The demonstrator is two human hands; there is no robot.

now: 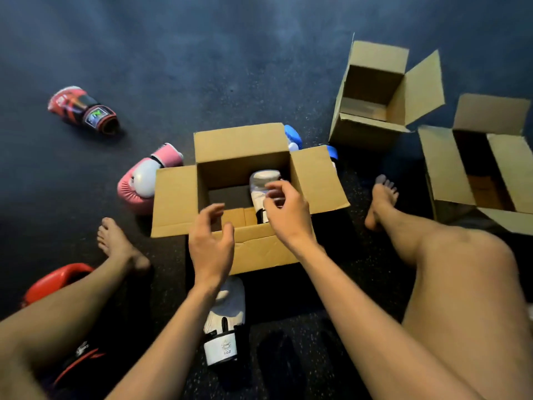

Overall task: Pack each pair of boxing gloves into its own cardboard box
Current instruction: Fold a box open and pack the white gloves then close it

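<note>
Head view: an open brown cardboard box (pixel 239 142) stands on the dark floor (pixel 202 53) between the person's bare legs. One white boxing glove (pixel 264 180) sits inside it, against its right wall. The right hand (pixel 288 209) hangs over that glove, its fingers loosely bent and not closed round it. The left hand (pixel 212 243) hovers above the box's near edge, fingers spread and half curled, holding nothing. A second white boxing glove (pixel 226 321) lies on the floor just before the box.
</note>
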